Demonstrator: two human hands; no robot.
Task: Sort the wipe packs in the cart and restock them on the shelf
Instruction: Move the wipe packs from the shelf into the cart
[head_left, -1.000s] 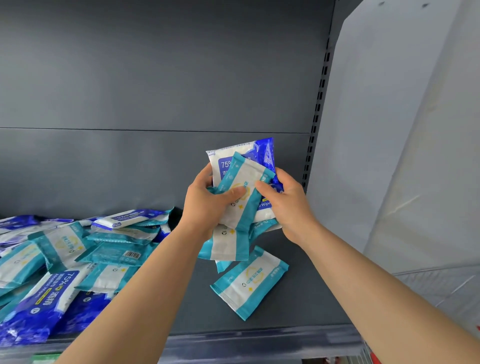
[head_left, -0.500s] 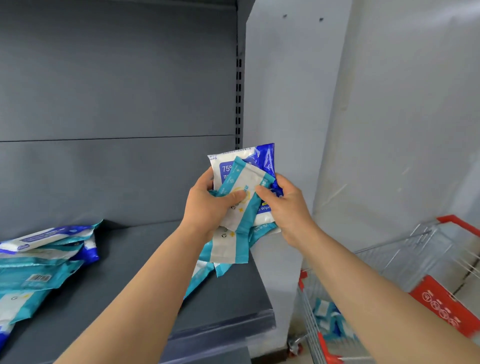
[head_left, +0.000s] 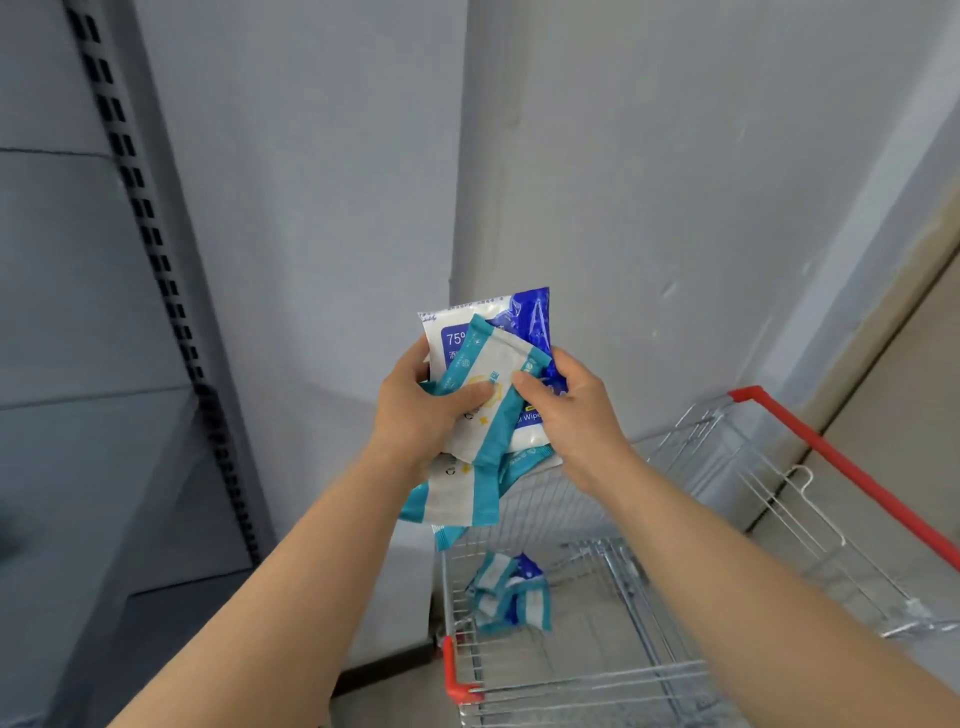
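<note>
Wire cart (head_left: 831, 457): few teal/blue wipe packs (head_left: 511, 597) inside | L hand (head_left: 421, 410) + R hand (head_left: 576, 415) both grip pack bundle (head_left: 493, 358) above

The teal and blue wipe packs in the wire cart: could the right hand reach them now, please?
Probably not yet: the right hand grips a teal-and-blue pack bundle; the open-topped wire cart leaves the loose packs uncovered.

Teal-and-white wipe packs (head_left: 488, 410) front a blue-and-white pack (head_left: 524, 322); the wire cart (head_left: 841, 467) has red trim.
</note>
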